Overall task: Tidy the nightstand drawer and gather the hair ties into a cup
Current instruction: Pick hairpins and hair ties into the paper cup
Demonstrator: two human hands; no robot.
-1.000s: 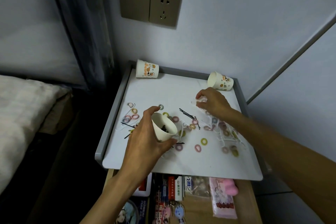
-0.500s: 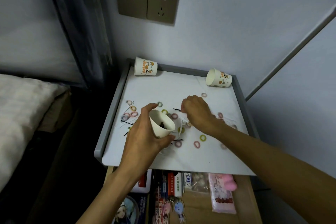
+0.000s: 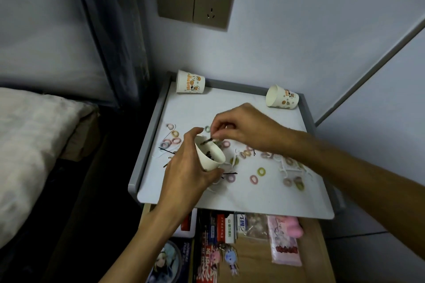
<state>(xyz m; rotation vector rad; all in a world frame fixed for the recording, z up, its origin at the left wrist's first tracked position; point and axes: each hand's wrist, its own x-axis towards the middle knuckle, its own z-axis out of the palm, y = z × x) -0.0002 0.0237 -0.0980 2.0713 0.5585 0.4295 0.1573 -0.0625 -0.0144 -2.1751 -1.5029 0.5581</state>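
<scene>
Tabletop (image 3: 253, 195): far from tidy, I'd say. It's littered from the left edge across to the right, so most of the gathering is ahead of me.
Drawer (image 3: 315, 248): hanging open below the tabletop, packed with booklets, packets and a pink pouch. No sorting shows there; I judge that half of the job not yet begun.
Left hand (image 3: 184, 174): fingers (image 3: 213, 173) wrapped round the cup, holding it tilted toward me above the tabletop's middle.
Right hand (image 3: 246, 128): fingertips (image 3: 215, 132) pressed together, pinching a hairpin right at the cup's rim.
Cup (image 3: 210, 156): only dark bits show inside. They look like pins, not ties, though I can't make them out for sure.
Spare cups: one on its side at the back left corner (image 3: 190, 81), another tipped over at the back right (image 3: 282, 99). Either could take the ties.
White plastic picks (image 3: 289, 167): tangled among the ties on the right and likely to snag when I grab.
Hair ties (image 3: 261, 171): small pastel loops scattered left, centre and right, none visibly in any cup.
Hairpin (image 3: 207, 141): dark and thin, angled into the cup's mouth.
Loose pins (image 3: 230, 173): a few lie flat between the ties, awkward to lift.
</scene>
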